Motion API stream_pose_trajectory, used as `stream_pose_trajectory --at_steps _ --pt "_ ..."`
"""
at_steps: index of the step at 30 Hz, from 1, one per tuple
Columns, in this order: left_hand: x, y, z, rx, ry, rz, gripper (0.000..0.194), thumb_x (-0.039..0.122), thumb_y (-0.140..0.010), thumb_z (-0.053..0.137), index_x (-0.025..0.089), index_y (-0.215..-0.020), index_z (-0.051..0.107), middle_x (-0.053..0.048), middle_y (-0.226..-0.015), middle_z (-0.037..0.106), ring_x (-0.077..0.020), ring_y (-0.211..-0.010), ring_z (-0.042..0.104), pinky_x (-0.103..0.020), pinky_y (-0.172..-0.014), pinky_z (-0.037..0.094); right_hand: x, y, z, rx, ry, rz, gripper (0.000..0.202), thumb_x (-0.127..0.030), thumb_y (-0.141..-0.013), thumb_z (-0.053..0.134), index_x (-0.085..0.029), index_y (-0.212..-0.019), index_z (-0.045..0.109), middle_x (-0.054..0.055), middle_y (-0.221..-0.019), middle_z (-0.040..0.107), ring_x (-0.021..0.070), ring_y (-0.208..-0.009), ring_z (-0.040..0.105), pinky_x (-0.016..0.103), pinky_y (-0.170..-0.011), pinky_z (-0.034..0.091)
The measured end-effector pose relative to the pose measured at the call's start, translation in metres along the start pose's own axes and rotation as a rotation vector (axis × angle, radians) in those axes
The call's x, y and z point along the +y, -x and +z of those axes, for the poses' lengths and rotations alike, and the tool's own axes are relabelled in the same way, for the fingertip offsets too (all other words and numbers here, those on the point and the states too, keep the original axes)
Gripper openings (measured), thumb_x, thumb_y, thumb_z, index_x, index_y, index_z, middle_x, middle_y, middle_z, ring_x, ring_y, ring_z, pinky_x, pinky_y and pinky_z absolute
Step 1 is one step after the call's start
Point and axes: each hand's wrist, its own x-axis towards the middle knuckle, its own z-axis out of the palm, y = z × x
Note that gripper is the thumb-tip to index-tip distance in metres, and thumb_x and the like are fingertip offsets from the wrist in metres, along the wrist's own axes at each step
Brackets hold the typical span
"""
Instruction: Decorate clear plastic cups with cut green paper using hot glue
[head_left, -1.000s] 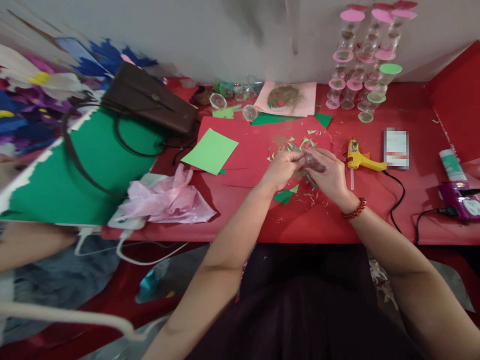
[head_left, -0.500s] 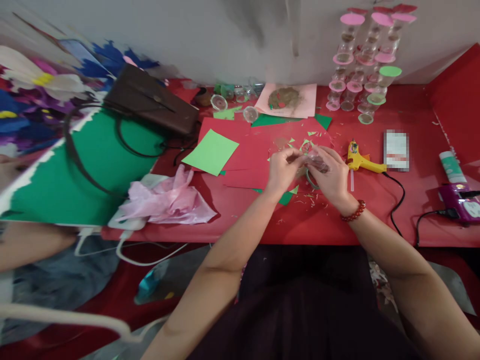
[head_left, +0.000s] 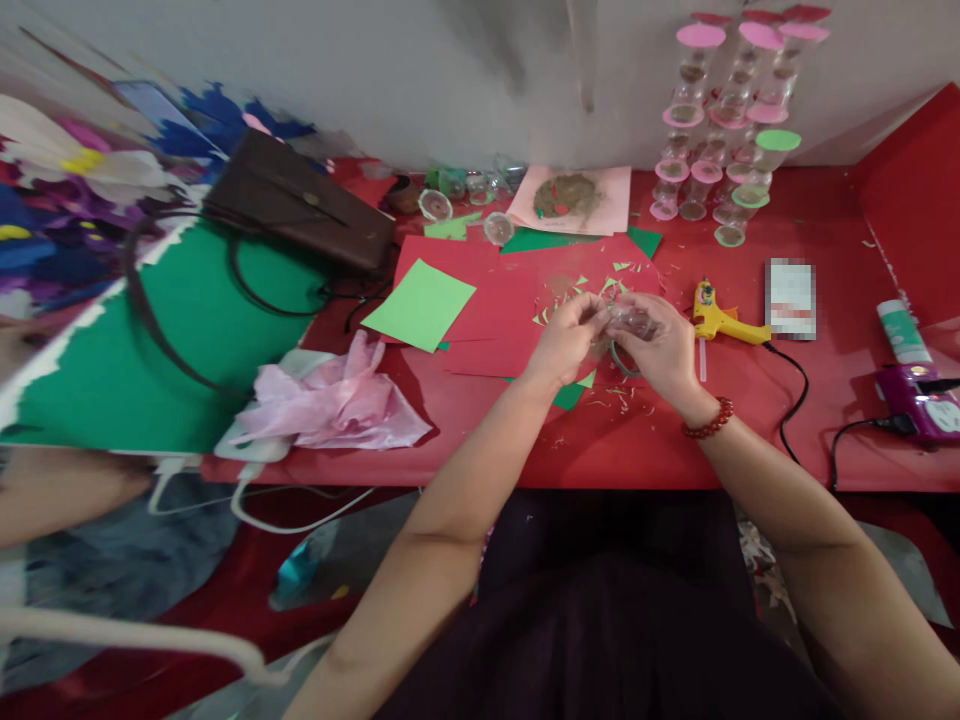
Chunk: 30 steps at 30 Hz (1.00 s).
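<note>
Above the red sheets and paper scraps, both hands meet around a small clear plastic cup (head_left: 636, 320), partly hidden by fingers. My right hand (head_left: 661, 345), with a beaded bracelet at its wrist, is curled round the cup. The fingers of my left hand (head_left: 570, 335) are pinched together at the cup's left edge; their exact grip is hard to see. Just below the hands lies a greenish ring (head_left: 624, 362), perhaps a tape roll, half covered. Thin green and pale paper offcuts (head_left: 616, 285) are scattered around.
A yellow glue gun (head_left: 724, 322) with a black cord lies right of my hands. Stacked clear cups with pink and green discs (head_left: 701, 172) stand behind. Leftward are a light green sheet (head_left: 424, 305), pink plastic bag (head_left: 337, 405) and brown handbag (head_left: 300, 200). Another person's arm (head_left: 71, 490) shows at left.
My left hand has shifted slightly and its fingers are closer to my right hand. The right fingers have settled a little lower around the cup. Things on the table have stayed put.
</note>
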Motion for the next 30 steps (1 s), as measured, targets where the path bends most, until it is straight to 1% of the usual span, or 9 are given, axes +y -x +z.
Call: stream_pose_trajectory --at_steps 3,8,12,18,20,22,24,27,30 --pt "-0.002 0.000 -0.002 -0.025 -0.003 0.023 0.024 0.008 -0.092 0.059 0.020 -0.074 0.049 0.004 -0.067 0.046 -0.0087 -0.059 0.044 -0.022 -0.060 0.038 0.001 -0.002 -0.001 -0.050 -0.135 0.121 0.037 -0.021 -0.075 0.084 -0.026 -0.111 0.077 0.005 -0.114 0.079 0.0212 -0.100 0.078 0.042 -0.094 0.067" --pt "-0.007 0.001 -0.006 0.028 -0.392 0.375 0.020 0.005 -0.087 0.056 0.022 -0.077 0.050 0.001 -0.075 0.055 -0.0133 -0.073 0.053 -0.028 -0.074 0.046 0.000 -0.002 0.002 -0.064 -0.277 0.281 0.042 -0.026 -0.073 0.085 -0.023 -0.113 0.075 0.004 -0.102 0.082 0.0190 -0.088 0.078 0.039 -0.087 0.068" --pt "-0.013 0.002 -0.010 0.107 -0.658 0.576 0.020 0.005 -0.089 0.051 0.023 -0.081 0.049 -0.002 -0.083 0.063 -0.0169 -0.082 0.059 -0.031 -0.079 0.049 -0.008 -0.002 0.004 -0.006 -0.211 0.258 0.039 -0.016 -0.069 0.081 -0.022 -0.107 0.076 0.004 -0.103 0.081 0.0184 -0.088 0.078 0.037 -0.086 0.067" --pt "-0.016 0.017 0.000 0.190 -0.796 0.677 0.021 0.004 -0.090 0.050 0.024 -0.085 0.049 -0.003 -0.085 0.063 -0.0182 -0.082 0.060 -0.032 -0.077 0.049 -0.010 -0.002 0.006 0.055 -0.080 0.201 0.035 -0.014 -0.073 0.075 -0.024 -0.105 0.077 0.005 -0.112 0.079 0.0187 -0.091 0.078 0.036 -0.085 0.066" --pt "-0.011 0.030 0.010 0.149 -0.760 0.764 0.020 0.005 -0.093 0.048 0.024 -0.085 0.050 -0.003 -0.084 0.063 -0.0179 -0.082 0.060 -0.032 -0.077 0.050 -0.002 -0.006 0.002 0.081 -0.048 0.207 0.034 -0.016 -0.075 0.075 -0.024 -0.108 0.077 0.005 -0.109 0.080 0.0190 -0.091 0.077 0.036 -0.085 0.065" --pt "-0.005 0.040 0.020 -0.003 -0.697 0.828 0.017 0.010 -0.097 0.049 0.024 -0.087 0.053 -0.004 -0.089 0.066 -0.0180 -0.086 0.063 -0.032 -0.081 0.052 0.008 -0.010 -0.003 0.086 -0.048 0.234 0.035 -0.021 -0.076 0.078 -0.023 -0.111 0.075 0.005 -0.101 0.079 0.0194 -0.087 0.076 0.037 -0.082 0.065" --pt "0.000 0.041 0.022 -0.046 -0.635 0.773 0.016 0.015 -0.099 0.052 0.024 -0.086 0.057 -0.004 -0.091 0.069 -0.0178 -0.088 0.065 -0.033 -0.085 0.052 0.015 -0.013 -0.008 0.080 -0.048 0.202 0.039 -0.025 -0.077 0.080 -0.025 -0.116 0.073 0.006 -0.107 0.079 0.0194 -0.091 0.076 0.037 -0.083 0.065" --pt "0.000 0.023 0.008 0.172 -0.487 0.541 0.016 0.013 -0.095 0.054 0.024 -0.085 0.059 -0.002 -0.088 0.069 -0.0150 -0.081 0.064 -0.030 -0.083 0.052 0.014 -0.011 -0.009 0.028 -0.087 0.109 0.040 -0.026 -0.082 0.078 -0.026 -0.121 0.069 0.006 -0.116 0.076 0.0188 -0.097 0.075 0.036 -0.087 0.065" --pt "-0.004 -0.001 -0.013 0.235 -0.369 0.356 0.017 0.005 -0.084 0.061 0.022 -0.082 0.062 0.000 -0.081 0.066 -0.0134 -0.077 0.064 -0.028 -0.079 0.052 0.006 -0.008 -0.008 -0.067 -0.116 0.049 0.043 -0.026 -0.086 0.075 -0.027 -0.128 0.065 0.006 -0.123 0.073 0.0187 -0.104 0.074 0.035 -0.092 0.065"
